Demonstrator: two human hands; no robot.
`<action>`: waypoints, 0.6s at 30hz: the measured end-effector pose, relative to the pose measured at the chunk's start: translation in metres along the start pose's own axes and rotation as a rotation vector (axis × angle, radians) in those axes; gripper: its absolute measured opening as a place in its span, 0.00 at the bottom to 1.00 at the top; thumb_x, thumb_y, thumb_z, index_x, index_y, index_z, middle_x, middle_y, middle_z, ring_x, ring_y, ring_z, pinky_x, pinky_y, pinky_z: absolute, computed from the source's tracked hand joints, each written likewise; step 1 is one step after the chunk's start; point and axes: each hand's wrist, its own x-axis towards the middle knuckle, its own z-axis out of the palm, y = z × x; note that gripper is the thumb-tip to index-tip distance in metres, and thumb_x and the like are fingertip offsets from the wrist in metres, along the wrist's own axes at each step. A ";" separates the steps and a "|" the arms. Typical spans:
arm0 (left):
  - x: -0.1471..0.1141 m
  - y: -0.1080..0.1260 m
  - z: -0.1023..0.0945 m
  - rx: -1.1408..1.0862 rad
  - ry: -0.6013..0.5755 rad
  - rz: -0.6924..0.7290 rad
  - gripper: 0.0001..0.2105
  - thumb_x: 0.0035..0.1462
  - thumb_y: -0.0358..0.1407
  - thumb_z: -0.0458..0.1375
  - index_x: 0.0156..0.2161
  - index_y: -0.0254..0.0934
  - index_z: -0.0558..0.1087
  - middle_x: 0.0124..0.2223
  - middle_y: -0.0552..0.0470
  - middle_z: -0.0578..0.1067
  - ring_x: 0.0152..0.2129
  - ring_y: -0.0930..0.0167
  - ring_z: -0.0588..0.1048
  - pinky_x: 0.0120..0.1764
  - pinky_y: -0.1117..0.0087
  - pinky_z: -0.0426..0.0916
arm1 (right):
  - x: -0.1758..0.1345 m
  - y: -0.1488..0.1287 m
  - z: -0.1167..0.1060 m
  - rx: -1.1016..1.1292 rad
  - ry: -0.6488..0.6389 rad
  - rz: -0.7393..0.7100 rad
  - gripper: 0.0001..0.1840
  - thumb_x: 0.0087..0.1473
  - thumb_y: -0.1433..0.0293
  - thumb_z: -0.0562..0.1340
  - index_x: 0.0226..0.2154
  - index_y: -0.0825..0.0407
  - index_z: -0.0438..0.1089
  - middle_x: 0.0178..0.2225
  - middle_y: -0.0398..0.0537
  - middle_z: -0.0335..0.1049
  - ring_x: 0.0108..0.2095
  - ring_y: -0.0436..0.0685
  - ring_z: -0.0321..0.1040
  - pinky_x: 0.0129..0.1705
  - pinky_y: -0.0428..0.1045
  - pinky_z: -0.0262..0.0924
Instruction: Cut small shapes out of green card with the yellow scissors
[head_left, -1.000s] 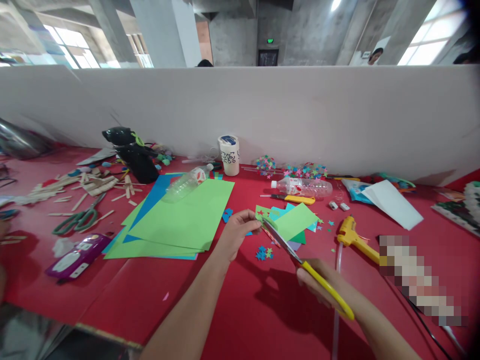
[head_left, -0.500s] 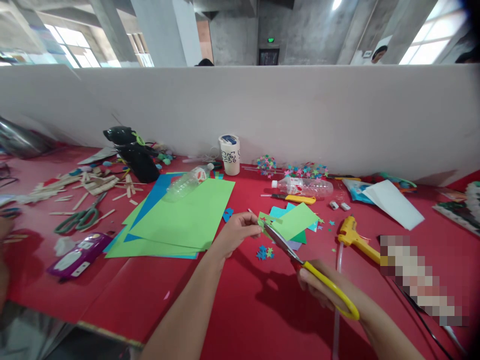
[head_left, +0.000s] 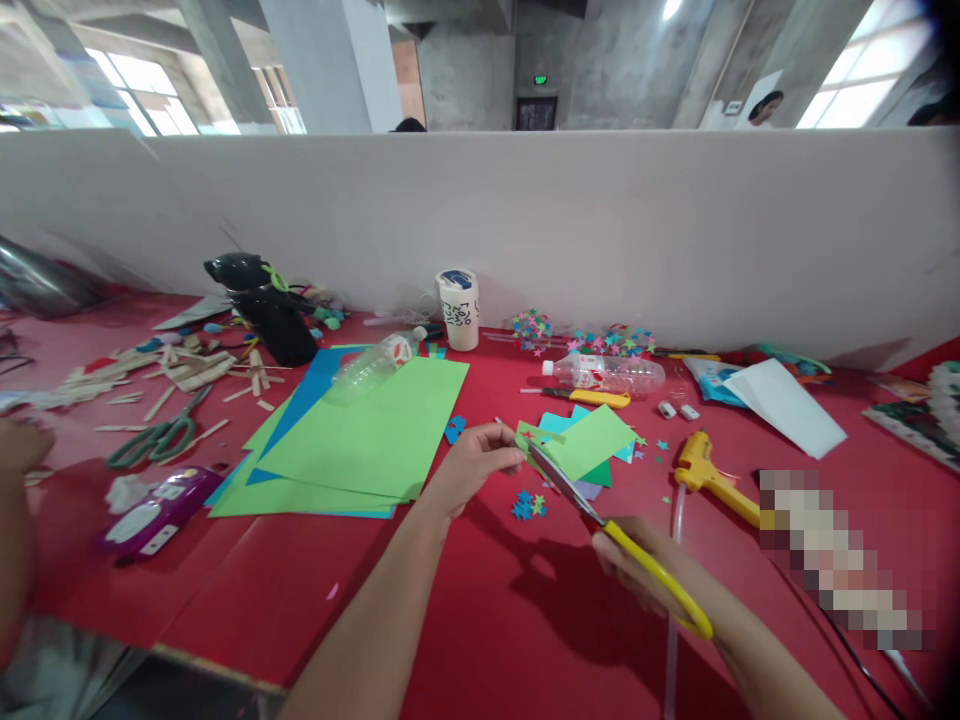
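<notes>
My left hand (head_left: pixel 474 462) pinches a small piece of green paper (head_left: pixel 534 434) between thumb and fingertips. In my right hand (head_left: pixel 641 565) are scissors (head_left: pixel 564 483) with yellow handles; their blades look nearly closed, and the tips reach the edge of that piece. Whether the blades touch the paper is too small to tell. Below the scissor tips, a few blue and green paper stars (head_left: pixel 528 506) lie on the red table (head_left: pixel 480 620). Right behind the held piece is a green paper rectangle (head_left: pixel 592 442), on top of blue and darker green scraps.
Large green sheets (head_left: pixel 375 440) lie left, bearing a clear plastic bottle (head_left: pixel 379 362). A yellow utility knife (head_left: pixel 600 398), another bottle (head_left: pixel 611 375) and a yellow glue gun (head_left: pixel 712 480) lie right. Green-handled scissors (head_left: pixel 154 442) and another person's hand (head_left: pixel 22 445) are at far left.
My right hand and the scissors have shifted very slightly left, while my left hand stays almost still. The other person's hand at far left has moved further into view.
</notes>
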 end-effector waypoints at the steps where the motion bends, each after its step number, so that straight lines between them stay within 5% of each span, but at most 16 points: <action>1: 0.000 0.000 0.002 -0.014 0.006 0.001 0.04 0.44 0.33 0.58 0.27 0.33 0.69 0.22 0.55 0.70 0.21 0.76 0.67 0.30 0.73 0.62 | 0.001 0.001 0.004 0.021 0.027 -0.007 0.28 0.46 0.43 0.49 0.20 0.51 0.54 0.11 0.30 0.44 0.09 0.42 0.43 0.11 0.40 0.43; 18: 0.001 -0.006 0.018 -0.263 0.185 0.080 0.04 0.43 0.33 0.59 0.27 0.35 0.69 0.25 0.56 0.71 0.24 0.76 0.69 0.33 0.72 0.63 | 0.015 0.009 0.025 -0.022 0.189 -0.082 0.24 0.46 0.48 0.55 0.18 0.50 0.52 0.13 0.33 0.46 0.11 0.44 0.49 0.13 0.42 0.44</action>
